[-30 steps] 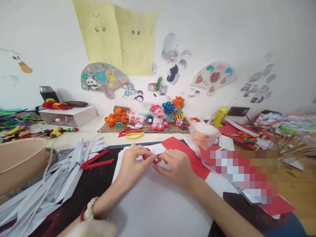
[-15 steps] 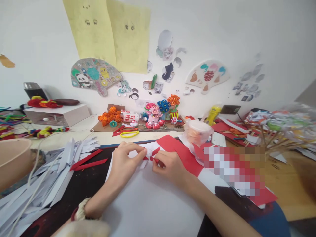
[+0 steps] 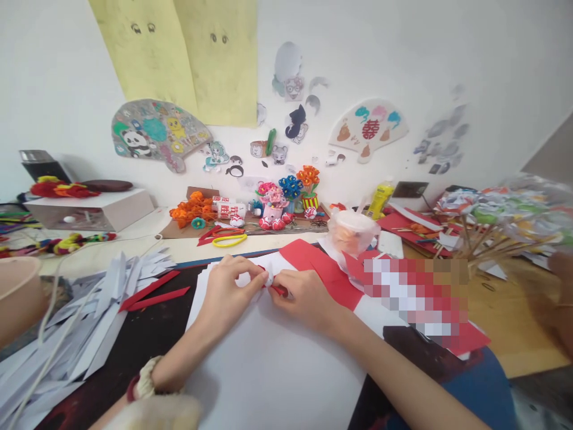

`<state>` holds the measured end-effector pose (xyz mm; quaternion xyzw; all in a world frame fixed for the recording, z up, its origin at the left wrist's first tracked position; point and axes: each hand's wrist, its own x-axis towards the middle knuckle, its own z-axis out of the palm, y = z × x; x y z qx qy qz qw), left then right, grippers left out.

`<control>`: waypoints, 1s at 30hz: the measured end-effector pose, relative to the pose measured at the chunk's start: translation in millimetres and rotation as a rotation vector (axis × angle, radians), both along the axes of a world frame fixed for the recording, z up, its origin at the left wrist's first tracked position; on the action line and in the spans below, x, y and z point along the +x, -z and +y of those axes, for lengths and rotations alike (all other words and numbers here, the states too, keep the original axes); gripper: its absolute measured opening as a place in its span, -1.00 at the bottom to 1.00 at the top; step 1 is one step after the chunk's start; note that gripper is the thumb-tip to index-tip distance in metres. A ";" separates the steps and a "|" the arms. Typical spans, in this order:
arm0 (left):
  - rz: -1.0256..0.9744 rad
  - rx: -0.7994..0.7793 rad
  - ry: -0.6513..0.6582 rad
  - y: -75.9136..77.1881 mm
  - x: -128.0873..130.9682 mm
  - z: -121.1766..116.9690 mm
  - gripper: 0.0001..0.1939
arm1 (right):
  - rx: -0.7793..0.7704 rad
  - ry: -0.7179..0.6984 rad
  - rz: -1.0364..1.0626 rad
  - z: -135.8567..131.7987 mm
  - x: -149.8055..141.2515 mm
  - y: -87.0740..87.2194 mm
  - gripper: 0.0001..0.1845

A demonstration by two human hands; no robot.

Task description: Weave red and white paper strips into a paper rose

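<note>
My left hand (image 3: 230, 291) and my right hand (image 3: 302, 298) meet over a large white sheet (image 3: 273, 370) on the dark table. Between their fingertips sits a small folded red-and-white paper piece (image 3: 272, 282), pinched from both sides. A cream scrunchie and a red band circle my left wrist (image 3: 145, 385). Red paper sheets (image 3: 322, 269) lie just beyond my right hand.
White paper strips (image 3: 89, 316) and two red strips (image 3: 152, 291) lie at left beside a beige bowl (image 3: 18, 292). A plastic cup (image 3: 351, 230), yellow-handled scissors (image 3: 226, 237), pipe-cleaner flowers (image 3: 286, 194) and a yellow glue bottle (image 3: 378, 200) stand behind. Paper pinwheels on sticks (image 3: 501, 215) are at right.
The view has swung right and the hands drew closer together. The fingers worked the small red-and-white piece tighter between them.
</note>
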<state>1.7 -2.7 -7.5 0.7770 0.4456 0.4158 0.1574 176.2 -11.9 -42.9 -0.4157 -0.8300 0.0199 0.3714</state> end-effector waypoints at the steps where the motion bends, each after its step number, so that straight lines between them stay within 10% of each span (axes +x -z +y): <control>1: 0.008 0.002 -0.009 -0.1 0.1 -0.3 -0.79 | -0.006 -0.013 0.006 0.4 0.3 0.6 -0.76; 18: 0.080 0.097 0.009 -2.0 -6.2 2.2 -0.82 | -0.088 0.046 0.133 3.7 3.3 1.3 -0.75; 30: 0.502 0.384 0.211 3.2 -19.2 4.0 -0.85 | -0.181 0.101 0.119 17.7 16.9 4.3 -0.72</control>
